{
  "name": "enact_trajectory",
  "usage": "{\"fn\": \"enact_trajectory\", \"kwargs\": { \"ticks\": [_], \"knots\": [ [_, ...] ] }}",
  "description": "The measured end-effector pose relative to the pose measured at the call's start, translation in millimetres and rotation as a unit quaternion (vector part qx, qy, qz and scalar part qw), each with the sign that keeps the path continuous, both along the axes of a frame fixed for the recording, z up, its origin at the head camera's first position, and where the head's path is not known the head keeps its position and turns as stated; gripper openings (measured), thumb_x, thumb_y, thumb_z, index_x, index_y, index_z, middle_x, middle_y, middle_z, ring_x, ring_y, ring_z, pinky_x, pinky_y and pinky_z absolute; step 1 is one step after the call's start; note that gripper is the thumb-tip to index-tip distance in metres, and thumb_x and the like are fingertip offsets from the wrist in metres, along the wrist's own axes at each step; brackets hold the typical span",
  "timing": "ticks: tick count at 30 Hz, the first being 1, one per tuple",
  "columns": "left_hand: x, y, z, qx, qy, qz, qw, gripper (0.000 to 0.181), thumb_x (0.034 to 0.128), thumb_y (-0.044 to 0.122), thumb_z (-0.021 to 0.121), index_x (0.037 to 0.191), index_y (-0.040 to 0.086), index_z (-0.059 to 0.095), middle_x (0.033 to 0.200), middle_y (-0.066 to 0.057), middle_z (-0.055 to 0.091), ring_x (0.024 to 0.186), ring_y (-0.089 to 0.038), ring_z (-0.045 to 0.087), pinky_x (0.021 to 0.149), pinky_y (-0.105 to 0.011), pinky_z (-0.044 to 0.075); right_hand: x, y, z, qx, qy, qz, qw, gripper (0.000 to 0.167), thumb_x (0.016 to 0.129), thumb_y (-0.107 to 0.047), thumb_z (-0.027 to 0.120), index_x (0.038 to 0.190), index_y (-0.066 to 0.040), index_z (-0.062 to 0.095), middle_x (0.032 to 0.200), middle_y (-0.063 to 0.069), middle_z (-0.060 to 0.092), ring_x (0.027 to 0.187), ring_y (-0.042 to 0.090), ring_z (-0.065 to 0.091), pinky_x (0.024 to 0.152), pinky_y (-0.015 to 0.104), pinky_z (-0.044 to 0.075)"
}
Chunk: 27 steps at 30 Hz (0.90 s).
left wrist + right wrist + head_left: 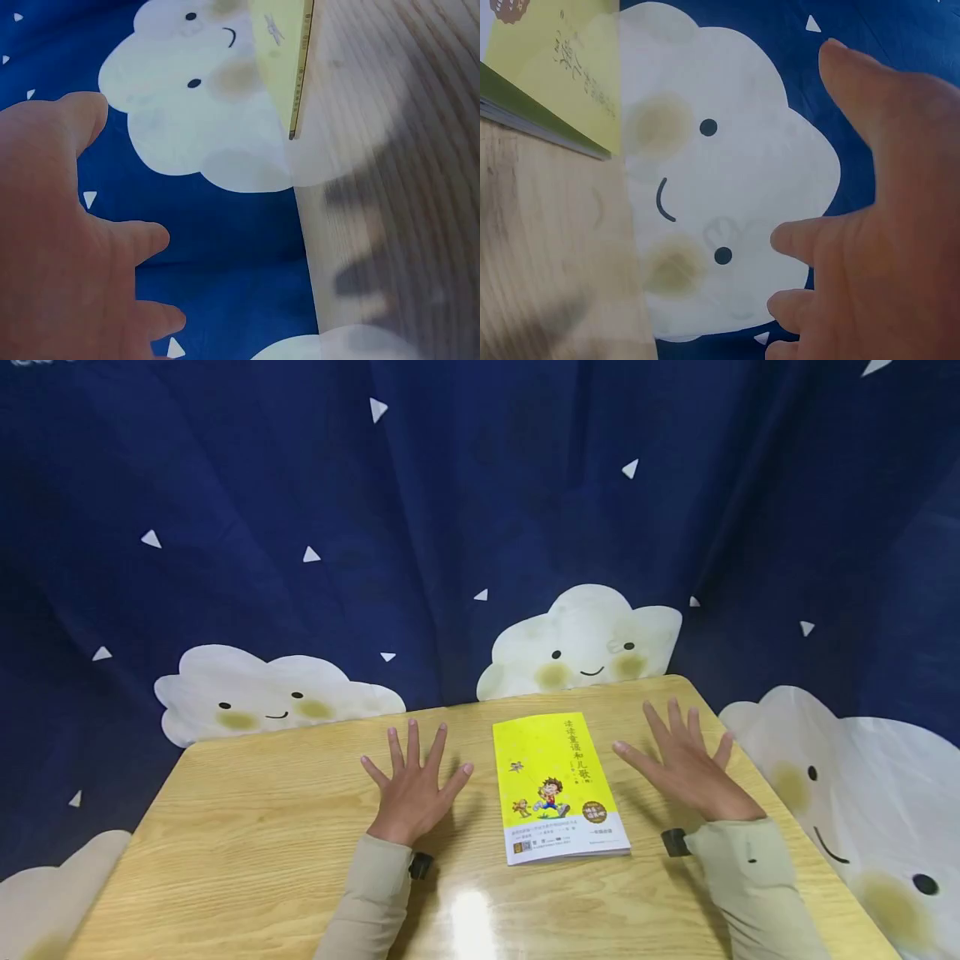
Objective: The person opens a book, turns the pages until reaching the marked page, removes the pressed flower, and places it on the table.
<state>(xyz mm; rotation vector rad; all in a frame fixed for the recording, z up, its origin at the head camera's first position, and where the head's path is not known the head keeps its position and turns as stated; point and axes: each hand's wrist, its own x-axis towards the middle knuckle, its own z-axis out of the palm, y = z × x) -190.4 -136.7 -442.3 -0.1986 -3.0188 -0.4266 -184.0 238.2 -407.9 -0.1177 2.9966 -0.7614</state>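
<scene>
A yellow paperback book [536,760] with a cartoon child on its cover lies closed on the wooden table, right of the middle. To its left my left hand [414,793] hovers over the tabletop, fingers straight and spread, apart from the book. On the other side my right hand [693,772] is held up with its fingers fanned out, also touching nothing. The left wrist view shows the book's spine edge [302,67] beyond my spread fingers. In the right wrist view a corner of the book [570,82] and its page edges appear at the upper left.
The light wooden table [247,843] ends at a dark blue curtain [450,510] printed with white smiling clouds and small triangles. A cloud print [592,643] sits behind the far table edge. Each wrist carries a small black strap piece [420,865].
</scene>
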Motion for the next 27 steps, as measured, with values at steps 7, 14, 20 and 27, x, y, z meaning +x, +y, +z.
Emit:
{"fn": "enact_trajectory", "kwargs": {
  "ticks": [7, 14, 20, 27],
  "knots": [
    [-0.4, 0.5, -0.4, 0.002, 0.006, -0.011, 0.9999, 0.08, 0.0889, 0.077, 0.023, 0.155, 0.032, 0.014, 0.159, -0.01, -0.011, 0.141, -0.039, -0.022, 0.097, -0.077, -0.016, -5.0, -2.5, -9.3, -0.019, -0.026, 0.002, 0.9995, 0.096, 0.09, -0.073, 0.033, 0.155, -0.006, 0.008, 0.156, 0.02, -0.019, 0.137, 0.043, -0.029, 0.093, 0.073, -0.027],
    [0.7, -3.1, 3.4, -0.012, 0.015, -0.011, 0.9998, 0.079, 0.0898, 0.075, 0.024, 0.155, 0.032, 0.014, 0.16, -0.012, -0.009, 0.143, -0.041, -0.018, 0.099, -0.074, -0.018, -18.4, -14.2, -30.6, -0.06, -0.062, 0.022, 0.996, 0.094, 0.091, -0.072, 0.033, 0.154, -0.004, 0.015, 0.159, 0.022, -0.011, 0.141, 0.044, -0.02, 0.098, 0.072, -0.022],
    [1.3, -0.4, 2.8, -0.008, 0.026, -0.027, 0.9993, 0.078, 0.0909, 0.074, 0.026, 0.155, 0.029, 0.018, 0.16, -0.013, -0.007, 0.142, -0.039, -0.019, 0.099, -0.074, -0.018, -23.3, -19.4, -48.5, -0.067, -0.07, 0.047, 0.9942, 0.091, 0.094, -0.069, 0.028, 0.151, 0.003, 0.021, 0.158, 0.027, 0.0, 0.142, 0.048, -0.007, 0.105, 0.07, -0.013],
    [8.0, 1.3, -6.1, -0.003, 0.032, -0.041, 0.9986, 0.078, 0.0911, 0.073, 0.031, 0.154, 0.027, 0.024, 0.16, -0.013, -0.003, 0.143, -0.039, -0.015, 0.1, -0.074, -0.017, -18.6, -13.8, -60.4, -0.058, -0.073, 0.047, 0.9945, 0.092, 0.094, -0.069, 0.03, 0.149, 0.005, 0.025, 0.157, 0.029, 0.004, 0.142, 0.049, -0.003, 0.108, 0.068, -0.006]
  ]
}}
